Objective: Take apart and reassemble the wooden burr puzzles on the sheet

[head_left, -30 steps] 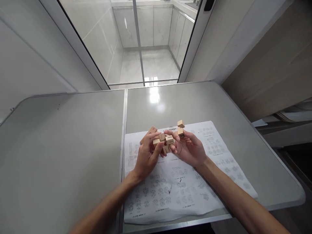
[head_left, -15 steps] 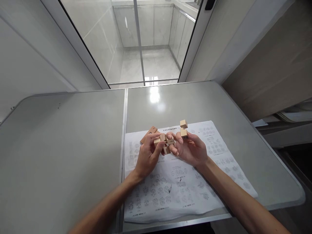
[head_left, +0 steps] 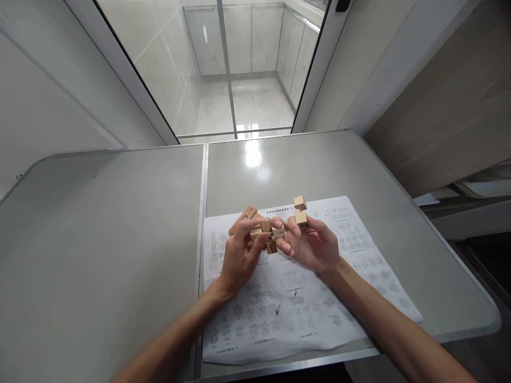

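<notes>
The left hand (head_left: 241, 258) is gripping the cluster (head_left: 265, 227) over the sheet (head_left: 287, 335) — and the right hand (head_left: 317, 248), fingertips touching it, is holding a notched block (head_left: 301, 218) just to the cluster's right.

At twelve o'clock I see a framed glass door (head_left: 226, 58), pale shiny floor (head_left: 259, 101) behind it. A white wall (head_left: 48, 80) rises at ten, a brown panel (head_left: 447, 106) slants at two. A bright reflection (head_left: 253, 155) glares off the grey tabletop (head_left: 159, 191) near the door.
</notes>
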### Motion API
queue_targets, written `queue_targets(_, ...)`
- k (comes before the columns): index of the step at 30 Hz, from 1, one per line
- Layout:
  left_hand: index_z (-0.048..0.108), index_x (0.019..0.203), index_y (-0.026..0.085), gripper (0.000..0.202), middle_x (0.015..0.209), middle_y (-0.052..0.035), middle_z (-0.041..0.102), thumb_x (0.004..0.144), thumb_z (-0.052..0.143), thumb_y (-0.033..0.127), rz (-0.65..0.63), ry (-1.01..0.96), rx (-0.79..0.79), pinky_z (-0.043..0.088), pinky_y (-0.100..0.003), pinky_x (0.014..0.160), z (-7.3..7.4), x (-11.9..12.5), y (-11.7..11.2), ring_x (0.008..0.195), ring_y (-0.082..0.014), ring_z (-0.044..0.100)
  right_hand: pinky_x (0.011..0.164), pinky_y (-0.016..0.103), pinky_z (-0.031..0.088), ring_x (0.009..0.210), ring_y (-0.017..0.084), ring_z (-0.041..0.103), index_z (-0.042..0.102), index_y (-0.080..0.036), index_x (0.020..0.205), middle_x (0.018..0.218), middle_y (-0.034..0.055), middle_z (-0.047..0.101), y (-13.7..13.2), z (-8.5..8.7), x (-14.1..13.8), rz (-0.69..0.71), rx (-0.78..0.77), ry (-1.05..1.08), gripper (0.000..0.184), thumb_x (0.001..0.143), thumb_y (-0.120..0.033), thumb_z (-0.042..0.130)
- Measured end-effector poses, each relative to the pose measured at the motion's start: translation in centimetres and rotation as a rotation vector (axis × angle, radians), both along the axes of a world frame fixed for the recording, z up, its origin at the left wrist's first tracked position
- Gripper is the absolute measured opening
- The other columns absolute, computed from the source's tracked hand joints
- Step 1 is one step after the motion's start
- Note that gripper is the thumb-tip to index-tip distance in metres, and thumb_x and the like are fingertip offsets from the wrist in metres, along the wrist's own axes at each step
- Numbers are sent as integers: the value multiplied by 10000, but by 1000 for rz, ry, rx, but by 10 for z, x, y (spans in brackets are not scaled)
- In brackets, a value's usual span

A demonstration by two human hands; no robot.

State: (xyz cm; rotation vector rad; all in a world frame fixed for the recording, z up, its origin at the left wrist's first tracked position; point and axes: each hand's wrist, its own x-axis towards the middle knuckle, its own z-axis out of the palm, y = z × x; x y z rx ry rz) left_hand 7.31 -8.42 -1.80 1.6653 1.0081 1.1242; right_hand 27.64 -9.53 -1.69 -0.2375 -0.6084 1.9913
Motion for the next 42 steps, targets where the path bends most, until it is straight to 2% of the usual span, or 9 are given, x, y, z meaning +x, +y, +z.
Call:
queue_targets(4,634,1192,239,310,1071,-64,802,1077,609,525,-11,-16,38,605,-329,755,-5,-2,-1,871,-197,772,710,303,565,712,132,620,687,-190,839,1113,47,600,-1,0,-1,-4,-11,-3,353,1003,-501,705)
queue_targets(10,645,1237,247,359,1145,-93,784,1068,606,561,-51,-44,37,617,-400,854,-5,-2,2,959,-233,755,700,285,544,728,129,649,688,-195,846,1114,35,601,-2,1,-2,-3,-20,21,349,1007,-505,699)
queue_targets(15,597,1380,239,404,1179,-111,733,1060,654,479,-183,-101,-109,624,-323,741,-3,3,0,891,-197,737,797,348,573,707,124,619,659,-202,835,1111,26,597,-2,1,-1,-55,-43,5,356,1016,-508,685)
queue_targets(19,538,1429,225,415,886,-23,685,1094,601,461,-276,-191,-264,573,-249,581,-4,5,-1,621,-116,648,817,375,593,720,124,627,668,-194,860,1132,17,582,-2,-2,0,-27,-14,33,348,1030,-497,660)
queue_targets(24,528,1431,206,434,861,-26,696,1105,573,488,-318,-210,-267,605,-276,636,-5,3,1,652,-134,673,800,412,605,703,132,601,645,-201,856,1125,27,578,-2,-3,1,-33,-27,15,350,1032,-503,648)
queue_targets(29,577,1394,196,466,899,-52,724,1090,574,550,-277,-184,-175,601,-295,656,-2,1,2,674,-147,675,786,380,583,690,126,595,634,-206,838,1115,26,582,-2,-1,1,-32,-26,9,354,1019,-508,669)
queue_targets(35,639,1315,213,404,1197,-123,758,1085,578,539,-186,-86,-70,622,-358,770,1,-1,2,878,-202,737,680,313,546,689,131,597,657,-201,837,1084,35,584,-1,-1,0,-21,-36,-1,365,1004,-524,692)
queue_targets(39,663,1266,220,352,1070,-96,762,1093,571,513,-142,-56,-25,621,-413,871,2,-1,2,971,-241,745,670,297,541,695,130,625,698,-195,862,1073,25,573,-2,0,-1,3,-6,25,355,1012,-516,682)
queue_targets(42,672,1259,232,342,1038,-85,751,1090,577,514,-130,-47,-17,620,-413,880,3,-1,3,995,-249,747,672,302,551,698,135,632,708,-199,868,1072,28,583,-2,0,-2,-6,15,16,361,1017,-526,672)
